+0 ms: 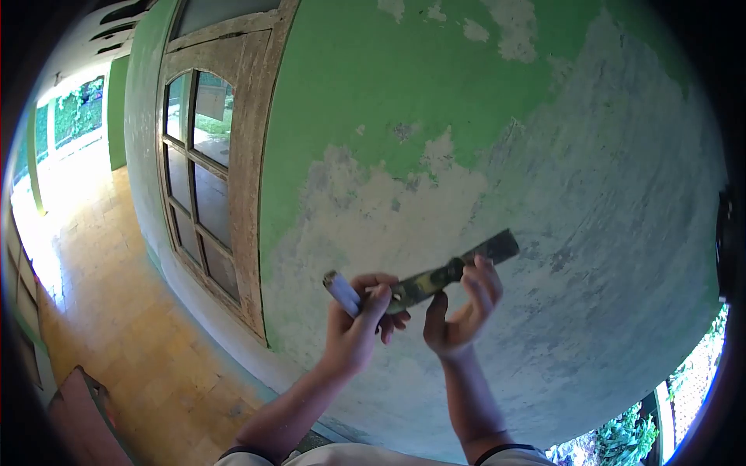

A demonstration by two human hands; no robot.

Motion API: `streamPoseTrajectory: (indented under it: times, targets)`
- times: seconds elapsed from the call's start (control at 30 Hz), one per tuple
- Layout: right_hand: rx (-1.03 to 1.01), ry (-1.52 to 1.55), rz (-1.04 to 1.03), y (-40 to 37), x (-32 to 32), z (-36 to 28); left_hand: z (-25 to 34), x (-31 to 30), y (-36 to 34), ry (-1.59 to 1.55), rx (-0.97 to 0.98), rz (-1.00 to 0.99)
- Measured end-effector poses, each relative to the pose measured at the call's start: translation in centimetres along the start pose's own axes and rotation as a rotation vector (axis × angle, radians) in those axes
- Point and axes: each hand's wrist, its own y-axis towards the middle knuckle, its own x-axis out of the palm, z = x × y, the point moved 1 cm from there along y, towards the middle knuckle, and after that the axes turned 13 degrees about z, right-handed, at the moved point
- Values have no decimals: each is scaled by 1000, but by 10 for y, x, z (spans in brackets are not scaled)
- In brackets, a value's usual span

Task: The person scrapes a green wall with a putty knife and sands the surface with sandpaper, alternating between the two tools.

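Observation:
In front of the wall (497, 342), both hands are on a long flat dark tool (420, 288) with a yellowish middle, a dark round knob-like part and a flat blade-like end slanting up to the right. My left hand (359, 320) is closed on its lower left end, thumb on top. A pale cylindrical piece (342, 293) with a brown tip sticks out of the same hand, up and to the left; its lower end is hidden by the fingers. My right hand (464, 317) curls at the tool's right part, thumb under the edge and fingertips at the blade-like end.
The wall has green paint (373, 70) above and bare grey-white patches below. Left of it stands a worn wooden window frame (250, 155) with glass panes. Yellow tiled floor (155, 342) runs along the wall. A reddish board-like object (85, 419) stands lower left; plants (625, 435) show lower right.

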Motion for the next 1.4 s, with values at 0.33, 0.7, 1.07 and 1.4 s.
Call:
streamPoseTrajectory:
  times: [0.33, 0.7, 1.07, 1.4]
  targets:
    - [1276, 663, -159, -23, 4, -33, -21, -16, -40, 120, 59, 80]
    - [1553, 941, -6, 0, 35, -30, 24, -25, -1, 579, 127, 85]
    - [1486, 808, 128, 30, 53, -20, 39, 35, 66, 512, 129, -73]
    - [1349, 564, 8, 50, 51, -3, 33, 66, 107, 616, 25, -134]
